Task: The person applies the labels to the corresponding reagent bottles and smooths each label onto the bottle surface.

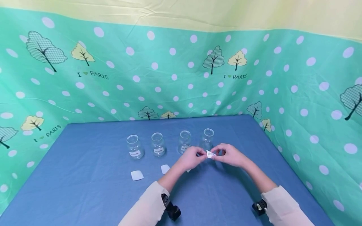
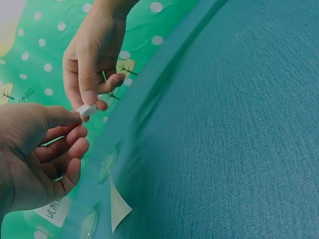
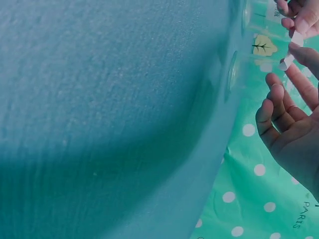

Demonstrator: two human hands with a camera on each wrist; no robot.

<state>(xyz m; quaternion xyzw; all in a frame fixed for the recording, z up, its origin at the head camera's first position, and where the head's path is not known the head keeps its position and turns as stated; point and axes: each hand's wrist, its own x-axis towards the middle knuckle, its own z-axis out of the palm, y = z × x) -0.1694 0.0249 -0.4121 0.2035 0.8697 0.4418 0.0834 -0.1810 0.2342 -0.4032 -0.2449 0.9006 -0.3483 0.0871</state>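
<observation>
Both hands pinch a small white label (image 1: 210,154) with dark writing on it. The left hand (image 1: 192,158) holds its left side between thumb and index finger, its other fingers loosely curled in the left wrist view. On the opposite side, thumb and fingers of the right hand (image 1: 230,155) grip the label. Just behind it stands the rightmost glass jar (image 1: 207,138), its lower part hidden by the hands. To the left are a labelled jar (image 1: 184,139) partly behind the left hand, another labelled jar (image 1: 158,143) and the leftmost labelled jar (image 1: 134,147), all upright and uncapped.
White paper pieces lie on the blue cloth-covered table (image 1: 85,188): one at left (image 1: 137,175), another (image 1: 165,169) near the left forearm, and a third (image 1: 188,170) mostly hidden under that arm. A green dotted curtain (image 1: 169,84) borders the table at the back and sides.
</observation>
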